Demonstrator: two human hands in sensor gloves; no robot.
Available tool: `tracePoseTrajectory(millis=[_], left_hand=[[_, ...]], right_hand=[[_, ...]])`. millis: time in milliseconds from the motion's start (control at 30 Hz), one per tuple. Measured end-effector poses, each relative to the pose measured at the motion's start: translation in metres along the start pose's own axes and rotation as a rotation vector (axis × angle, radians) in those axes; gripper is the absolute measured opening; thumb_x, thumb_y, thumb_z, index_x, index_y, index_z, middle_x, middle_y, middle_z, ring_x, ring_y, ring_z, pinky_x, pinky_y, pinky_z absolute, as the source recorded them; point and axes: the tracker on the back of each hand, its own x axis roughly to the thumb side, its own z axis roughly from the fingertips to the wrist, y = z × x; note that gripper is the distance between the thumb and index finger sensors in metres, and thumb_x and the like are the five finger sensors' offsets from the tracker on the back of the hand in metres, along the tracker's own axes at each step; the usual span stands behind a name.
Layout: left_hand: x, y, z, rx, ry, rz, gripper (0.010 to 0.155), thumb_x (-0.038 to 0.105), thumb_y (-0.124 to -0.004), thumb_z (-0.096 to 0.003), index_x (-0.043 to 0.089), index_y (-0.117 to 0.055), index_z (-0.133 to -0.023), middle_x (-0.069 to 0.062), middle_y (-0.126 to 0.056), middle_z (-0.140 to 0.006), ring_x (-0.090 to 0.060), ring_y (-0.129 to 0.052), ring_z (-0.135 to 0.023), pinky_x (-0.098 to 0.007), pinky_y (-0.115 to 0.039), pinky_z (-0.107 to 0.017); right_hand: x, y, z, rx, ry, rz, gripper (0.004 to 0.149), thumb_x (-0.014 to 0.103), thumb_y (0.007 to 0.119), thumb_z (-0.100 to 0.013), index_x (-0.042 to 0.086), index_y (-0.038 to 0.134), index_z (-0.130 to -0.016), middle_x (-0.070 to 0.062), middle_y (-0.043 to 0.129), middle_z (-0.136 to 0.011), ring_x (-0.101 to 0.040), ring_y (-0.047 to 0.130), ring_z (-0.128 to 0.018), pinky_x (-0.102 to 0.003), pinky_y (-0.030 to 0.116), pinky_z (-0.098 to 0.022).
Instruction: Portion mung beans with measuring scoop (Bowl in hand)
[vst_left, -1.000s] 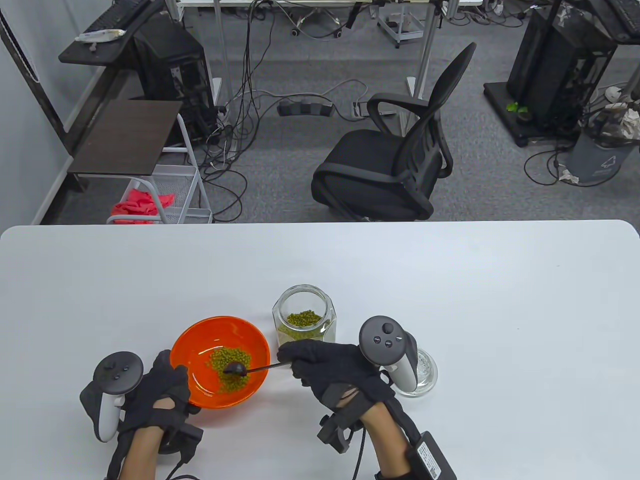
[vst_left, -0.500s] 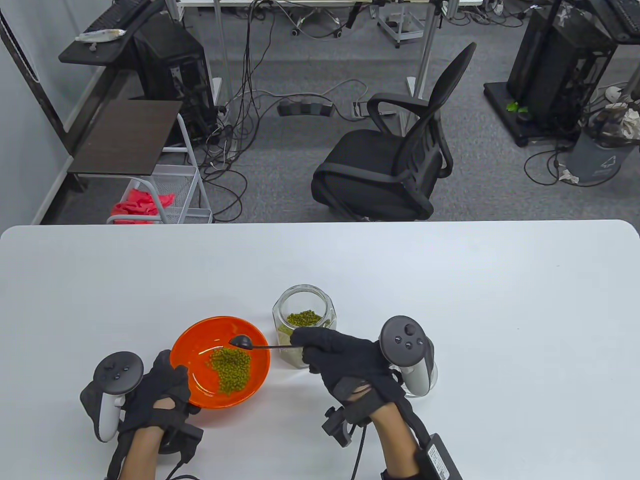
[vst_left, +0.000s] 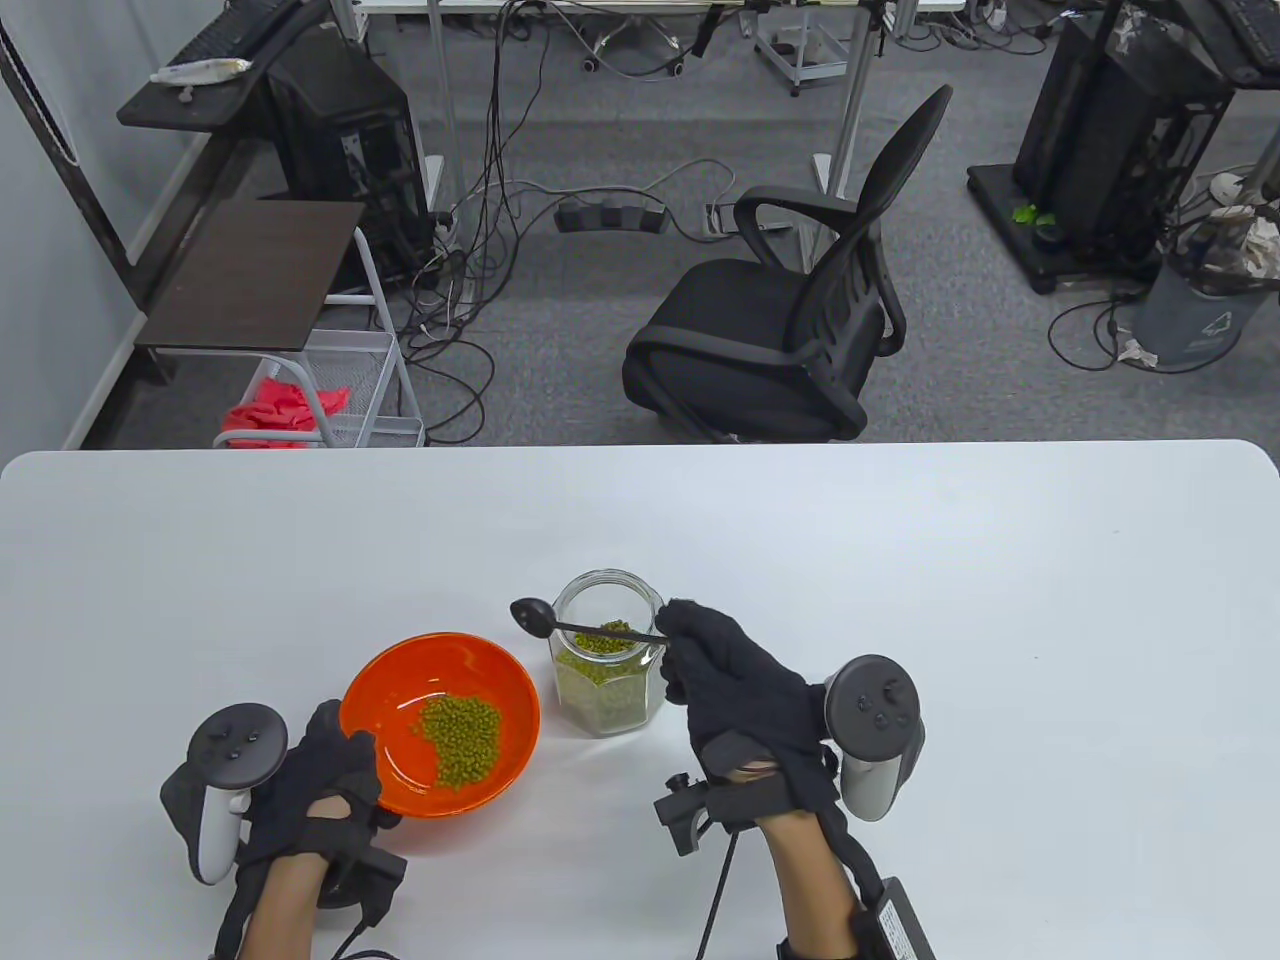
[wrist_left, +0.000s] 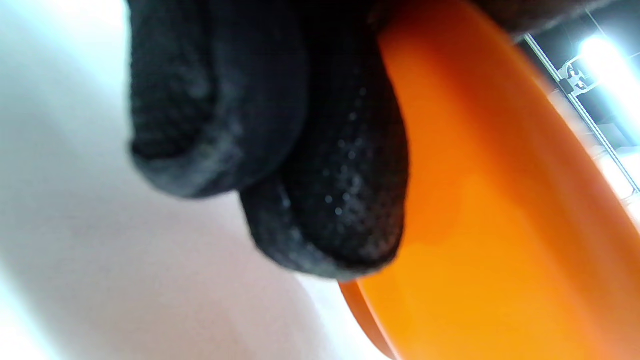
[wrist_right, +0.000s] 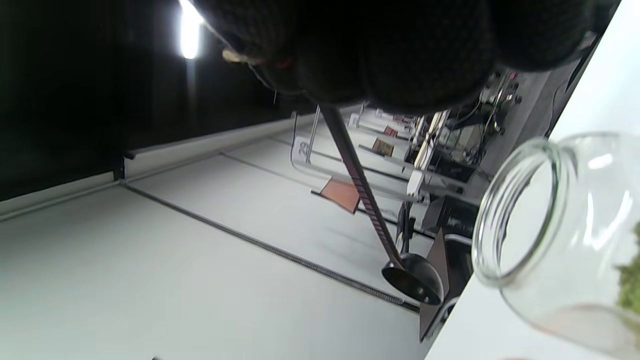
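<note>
An orange bowl (vst_left: 400, 690) with a pile of mung beans (vst_left: 460, 738) sits on the white table at front left. My left hand (vst_left: 330, 770) grips its near-left rim; the left wrist view shows my fingers (wrist_left: 325, 190) against the bowl's outer wall (wrist_left: 500, 225). My right hand (vst_left: 725, 670) holds a black measuring scoop (vst_left: 530, 613) by its handle, raised over the open glass jar (vst_left: 608, 670) of mung beans, with the scoop's cup past the jar's left rim. The right wrist view shows the scoop (wrist_right: 412, 282) beside the jar's mouth (wrist_right: 520, 210).
The glass jar lid lies hidden behind my right hand's tracker (vst_left: 872, 720). A black office chair (vst_left: 790, 330) stands beyond the table's far edge (vst_left: 640, 448). A wire cart (vst_left: 330, 390) stands at far left.
My right hand has lifted the scoop out of the bowl and carried it up and to the right, over the jar. The left hand and bowl have not moved.
</note>
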Motion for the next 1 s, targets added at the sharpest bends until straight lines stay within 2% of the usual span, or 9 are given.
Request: tracePoseTrajectory(millis=[167,300,567,1000], left_hand=[[0.000,0.000,0.000,0.000,0.000,0.000,0.064,0.033,-0.068,-0.0527,-0.002,-0.047,-0.103,-0.013,-0.083,-0.083,-0.009,-0.116,-0.018,-0.017,-0.101,-0.013],[0.000,0.000,0.000,0.001,0.000,-0.001,0.064,0.033,-0.068,-0.0527,-0.002,-0.047,-0.103,-0.013,-0.083,-0.083,-0.010,-0.116,-0.018,-0.017,-0.101,-0.013],[0.001,0.001,0.000,0.011,-0.010,-0.012,0.064,0.033,-0.068,-0.0528,-0.002,-0.047,-0.103,-0.013,-0.083,-0.083,-0.010,-0.116,-0.019,-0.017,-0.101,-0.013],[0.001,0.002,0.000,0.014,-0.022,-0.003,0.064,0.033,-0.068,-0.0528,-0.002,-0.047,-0.103,-0.013,-0.083,-0.083,-0.010,-0.116,-0.019,-0.017,-0.101,-0.013]], right_hand=[[0.002,-0.012,0.002,-0.105,-0.003,0.126,0.041,0.023,0.076,-0.048,0.007,0.081,-0.086,-0.021,0.089,-0.062,-0.032,0.094,-0.039,-0.062,0.073,-0.044],[0.002,-0.010,0.002,-0.146,-0.019,0.238,0.041,0.023,0.076,-0.048,0.007,0.080,-0.085,-0.021,0.089,-0.061,-0.032,0.094,-0.038,-0.062,0.073,-0.044],[0.005,0.025,0.000,-0.079,-0.057,0.530,0.041,0.024,0.076,-0.048,0.007,0.081,-0.085,-0.021,0.090,-0.062,-0.033,0.094,-0.039,-0.062,0.073,-0.044],[0.005,0.072,-0.027,0.027,-0.001,0.816,0.040,0.025,0.076,-0.048,0.009,0.084,-0.084,-0.020,0.091,-0.061,-0.032,0.094,-0.039,-0.062,0.073,-0.045]])
